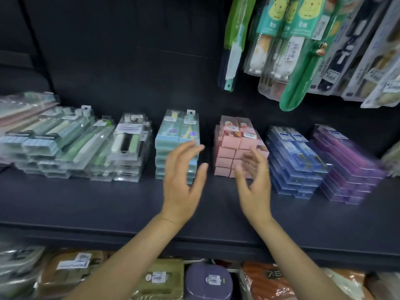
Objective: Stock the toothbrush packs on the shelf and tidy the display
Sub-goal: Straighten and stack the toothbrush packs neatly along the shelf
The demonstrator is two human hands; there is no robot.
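Nearest me, under the shelf edge, lay the lower-shelf goods [160, 278]: soft packaged items in brown, olive, purple and orange, each with a white label. Above them ran the dark shelf [86, 204], its front part bare in front of my arms.

My left hand [184, 180] hung over the shelf with the fingers spread and relaxed, gripping nothing, its fingertips in front of the blue-green stack [176, 135] of toothbrush packs. My right hand [253, 182] was beside it, palm turned inward, fingers loosely apart and blurred, empty too, in front of the pink stack [236, 137]. I could not tell whether either hand touched the packs.

Further back, the toothbrush packs sat in a row of piles on the shelf: clear and green packs [65, 144] on the far left, then a clear stack [129, 146], the blue-green, the pink, a dark blue stack [296, 161] and a purple stack [348, 165] leaning to the right.

Farthest, at upper right, hanging toothbrush packs [303, 40] dangled against the dark back panel.
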